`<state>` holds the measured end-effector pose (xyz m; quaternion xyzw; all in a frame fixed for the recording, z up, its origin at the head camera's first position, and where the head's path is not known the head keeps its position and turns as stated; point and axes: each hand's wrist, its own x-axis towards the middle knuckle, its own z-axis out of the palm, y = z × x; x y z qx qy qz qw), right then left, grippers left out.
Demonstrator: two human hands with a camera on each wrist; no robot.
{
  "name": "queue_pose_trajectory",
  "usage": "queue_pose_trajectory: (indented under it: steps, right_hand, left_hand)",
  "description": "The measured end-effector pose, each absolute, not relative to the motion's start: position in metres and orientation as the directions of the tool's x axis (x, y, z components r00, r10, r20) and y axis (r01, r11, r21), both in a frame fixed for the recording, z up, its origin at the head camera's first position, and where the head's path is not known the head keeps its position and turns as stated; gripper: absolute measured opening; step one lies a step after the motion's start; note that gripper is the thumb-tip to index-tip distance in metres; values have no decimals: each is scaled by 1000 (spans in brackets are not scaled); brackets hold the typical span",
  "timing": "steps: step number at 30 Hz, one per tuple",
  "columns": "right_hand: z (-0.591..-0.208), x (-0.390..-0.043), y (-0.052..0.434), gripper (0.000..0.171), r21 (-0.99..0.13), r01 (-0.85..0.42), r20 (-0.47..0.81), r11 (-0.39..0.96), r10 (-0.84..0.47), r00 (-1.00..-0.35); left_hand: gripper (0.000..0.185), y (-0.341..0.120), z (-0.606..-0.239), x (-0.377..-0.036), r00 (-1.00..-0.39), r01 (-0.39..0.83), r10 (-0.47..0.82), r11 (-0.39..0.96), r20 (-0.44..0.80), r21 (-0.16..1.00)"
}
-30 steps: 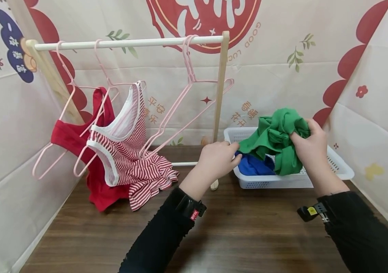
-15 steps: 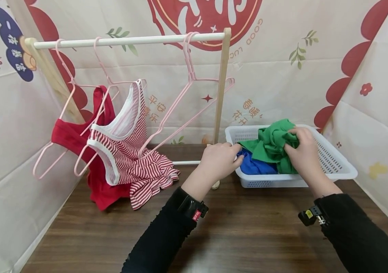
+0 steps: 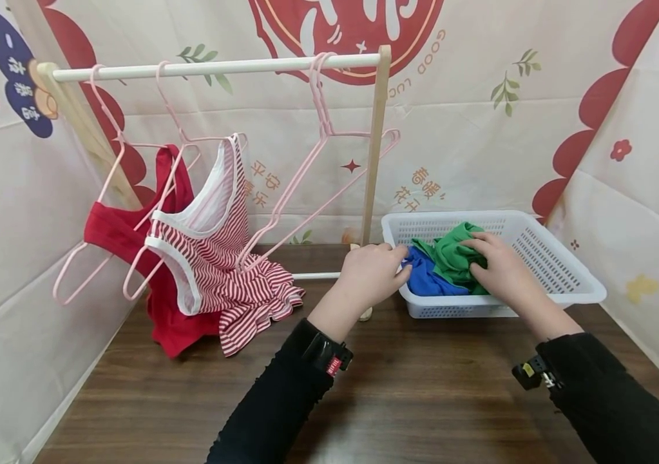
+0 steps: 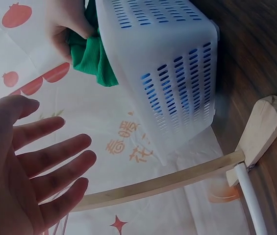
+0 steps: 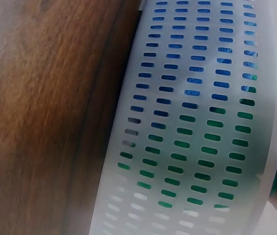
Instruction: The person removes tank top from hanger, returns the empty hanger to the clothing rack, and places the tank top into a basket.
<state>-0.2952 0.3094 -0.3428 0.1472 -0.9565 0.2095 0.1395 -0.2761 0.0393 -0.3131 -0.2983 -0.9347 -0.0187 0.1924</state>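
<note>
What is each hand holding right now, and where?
Right hand grips the green garment by its bunched top, inside the basket. Left hand holds nothing.

Both arms, in black sleeves with a small device strapped at each wrist, reached up from the lower edge of the head view toward its centre right. The left hand lay back-up in mid-frame, and the left wrist view showed its fingers straight and spread. The right hand sat right of it, fingers bent downward
</note>
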Motion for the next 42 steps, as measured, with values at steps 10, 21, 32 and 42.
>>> queue_pose_trajectory:
  steps: [10, 21, 32, 42]
  right_hand:
    - [-347, -295, 308, 48, -280, -343, 224, 897, -286, -932]
    - [-340, -288, 298, 62, -205, -299, 49, 932, -295, -954]
    - [-317, -274, 277, 70, -175, -244, 3, 954, -247, -969]
    - [-302, -264, 254, 68, -113, -278, 63, 954, -272, -960]
  left_hand:
    - [29, 48, -326, -278, -753, 574, 567, 814, 335, -87]
    - [32, 49, -333, -275, -763, 571, 573, 814, 298, -105]
    - [36, 42, -327, -271, -765, 568, 570, 817, 298, -105]
    - [36, 25, -311, -263, -763, 556, 558, 824, 327, -111]
